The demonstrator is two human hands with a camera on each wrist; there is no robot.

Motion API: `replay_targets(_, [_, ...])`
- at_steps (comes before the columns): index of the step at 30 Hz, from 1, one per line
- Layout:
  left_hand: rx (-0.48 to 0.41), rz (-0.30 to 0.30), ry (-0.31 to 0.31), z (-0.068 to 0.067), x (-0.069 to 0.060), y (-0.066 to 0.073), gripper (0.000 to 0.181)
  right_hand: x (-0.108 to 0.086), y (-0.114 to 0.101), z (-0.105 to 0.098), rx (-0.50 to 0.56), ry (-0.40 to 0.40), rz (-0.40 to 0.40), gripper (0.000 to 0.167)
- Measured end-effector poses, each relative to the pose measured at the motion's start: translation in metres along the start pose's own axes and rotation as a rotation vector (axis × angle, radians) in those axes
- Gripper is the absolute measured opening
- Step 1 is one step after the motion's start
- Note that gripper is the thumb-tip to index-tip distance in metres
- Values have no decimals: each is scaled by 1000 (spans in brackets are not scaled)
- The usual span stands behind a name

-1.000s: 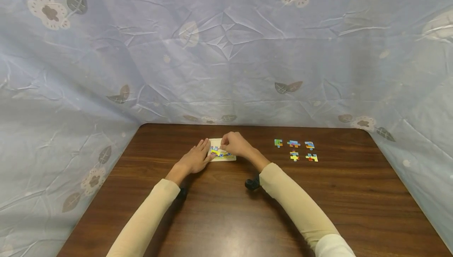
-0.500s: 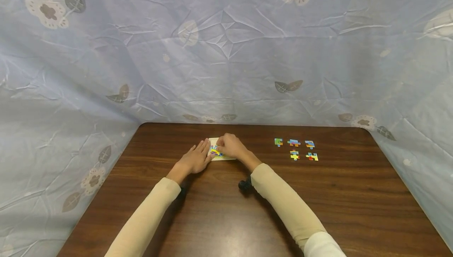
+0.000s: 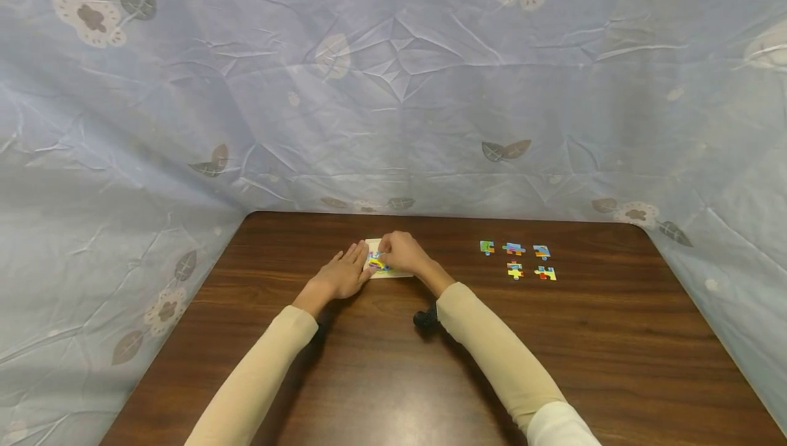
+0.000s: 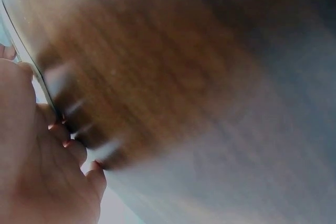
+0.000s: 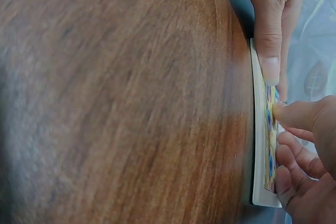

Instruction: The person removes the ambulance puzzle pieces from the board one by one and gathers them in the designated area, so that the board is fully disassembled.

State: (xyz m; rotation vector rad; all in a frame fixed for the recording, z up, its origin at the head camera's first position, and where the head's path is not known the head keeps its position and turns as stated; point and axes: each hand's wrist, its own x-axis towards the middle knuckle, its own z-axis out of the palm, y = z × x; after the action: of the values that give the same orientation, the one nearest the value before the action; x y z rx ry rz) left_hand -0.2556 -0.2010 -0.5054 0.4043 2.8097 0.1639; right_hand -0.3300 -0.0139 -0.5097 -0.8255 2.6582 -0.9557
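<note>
A small pale puzzle tray (image 3: 391,275), partly filled with colourful pieces, lies near the table's far side. My left hand (image 3: 339,276) rests flat along its left edge, fingers straight and thumb over the corner; in the left wrist view only the side of that hand (image 4: 39,166) shows. My right hand (image 3: 406,255) is over the tray's right part with curled fingers. In the right wrist view its thumb (image 5: 302,113) and fingertips are down at the coloured picture (image 5: 270,145), pinching a puzzle piece mostly hidden by the fingers.
Several loose puzzle pieces lie in two rows to the right, among them a green one (image 3: 487,247), a blue one (image 3: 514,248) and a yellow one (image 3: 515,270). A floral cloth (image 3: 399,125) hangs behind the brown wooden table (image 3: 381,350).
My right hand has shifted slightly left and lower over the tray, covering more of the picture. My left hand stays in place on the tray's edge. The loose pieces have not moved.
</note>
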Motion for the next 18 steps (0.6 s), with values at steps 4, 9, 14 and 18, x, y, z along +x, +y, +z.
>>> replay_targets(4, [17,0,3,0,1,0,73,-1,2,-1,31,14,-14,11])
replay_targets(9, [18,-1,7,-1,1,1,73,-1,3,-1,96,44,-22,7])
replay_targets(14, [17,-2,-5,-3,-1,3,73,-4,2,-1,163,68,-7,5])
replay_targets(18, [21,-1,-11,-6,-1,3,74,-7,1,-3,174,77,-6,4])
